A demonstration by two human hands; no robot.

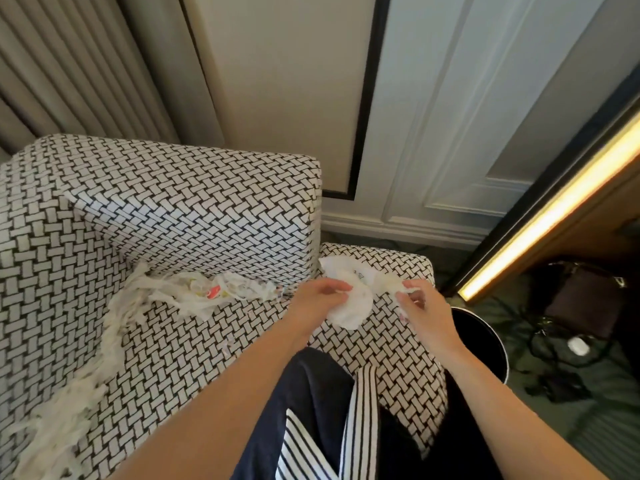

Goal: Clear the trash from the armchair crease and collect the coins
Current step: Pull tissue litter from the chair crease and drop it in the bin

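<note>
A black-and-white woven-pattern armchair [173,209] fills the left and middle of the view. Shredded white paper and wrapper scraps [204,292] lie along the crease between its seat and backrest, and more white shreds [69,410] run down the left crease. My left hand [318,296] and my right hand [419,306] both grip a crumpled white tissue wad [353,299] above the chair's right armrest [388,341]. No coins are visible.
A round black waste bin [485,337] stands on the floor right of the armrest, under my right forearm. Beyond it are cables, a white charger [578,344] and a dark bag [581,299]. A lit strip edges a wooden desk at right.
</note>
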